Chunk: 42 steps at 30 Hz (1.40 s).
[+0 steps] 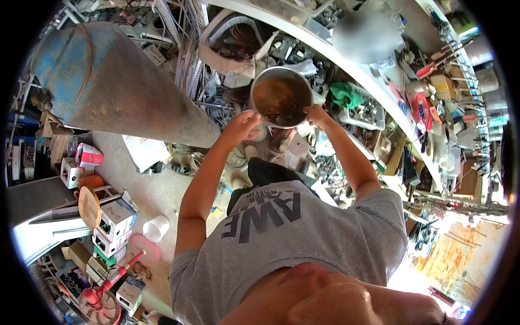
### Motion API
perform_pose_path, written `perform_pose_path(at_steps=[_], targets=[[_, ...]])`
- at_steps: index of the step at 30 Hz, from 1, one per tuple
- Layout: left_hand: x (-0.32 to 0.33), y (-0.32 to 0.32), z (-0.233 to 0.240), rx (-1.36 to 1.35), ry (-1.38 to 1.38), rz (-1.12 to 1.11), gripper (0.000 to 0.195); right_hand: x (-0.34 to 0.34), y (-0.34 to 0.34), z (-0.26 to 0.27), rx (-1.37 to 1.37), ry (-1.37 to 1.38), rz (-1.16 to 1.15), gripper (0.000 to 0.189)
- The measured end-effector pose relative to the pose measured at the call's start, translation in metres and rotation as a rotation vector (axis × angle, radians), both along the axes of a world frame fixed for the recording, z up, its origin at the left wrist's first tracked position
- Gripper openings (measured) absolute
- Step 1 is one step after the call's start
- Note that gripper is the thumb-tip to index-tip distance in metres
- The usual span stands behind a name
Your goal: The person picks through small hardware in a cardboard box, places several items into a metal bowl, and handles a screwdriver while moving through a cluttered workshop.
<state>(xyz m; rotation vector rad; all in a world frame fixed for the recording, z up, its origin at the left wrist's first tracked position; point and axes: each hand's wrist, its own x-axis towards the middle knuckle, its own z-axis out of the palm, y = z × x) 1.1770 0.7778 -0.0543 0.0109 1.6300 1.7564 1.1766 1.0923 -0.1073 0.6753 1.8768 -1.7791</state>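
Note:
A round metal pot (pixel 281 97) is held up in front of me, tilted so that its mouth faces my view. Its inside looks brown and stained, with darker bits low down; whether liquid is in it I cannot tell. My left hand (pixel 243 126) grips the pot at its lower left rim, thumb on top and fingers beneath. On the lower right side, the fingers of my right hand (pixel 317 117) are curled around the rim or a handle, which the hand hides. Both arms reach forward from a grey printed T-shirt (pixel 280 219).
A large blue-grey metal cylinder (pixel 134 85) leans at left. An open sack (pixel 227 67) and scrap lie beyond the pot. A cluttered white-edged workbench (pixel 382 89) curves along the right. Stacked boxes (pixel 118 217), a white bucket (pixel 156 228) and a red fan (pixel 95 302) stand lower left.

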Motion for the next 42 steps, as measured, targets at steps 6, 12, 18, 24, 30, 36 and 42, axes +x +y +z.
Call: perform_pose_path(at_steps=[6,12,18,24,30,36,42], targets=[[-0.116,0.005,0.023,-0.125,0.666,0.161,0.040,-0.088,0.050,-0.027,0.207,-0.100,-0.255,0.024],[-0.216,0.020,0.041,-0.237,0.795,0.212,0.034,-0.148,0.078,-0.054,0.121,-0.005,-0.437,0.024],[-0.263,0.028,0.032,-0.250,0.729,0.226,0.035,-0.135,0.078,-0.044,0.235,-0.038,-0.318,0.053],[-0.292,0.023,0.052,-0.394,0.890,0.257,0.033,-0.112,0.038,0.105,0.001,0.333,0.242,0.038],[-0.351,0.044,0.103,-0.549,1.173,0.345,0.022,-0.261,0.004,0.222,0.270,0.837,0.096,0.034],[-0.399,0.041,0.119,-0.615,1.221,0.321,0.020,-0.412,-0.028,0.198,-0.072,0.341,-0.149,0.021],[-0.445,0.042,0.100,-0.404,1.040,0.281,0.024,-0.449,-0.036,0.171,-0.324,0.245,-0.270,0.012]])
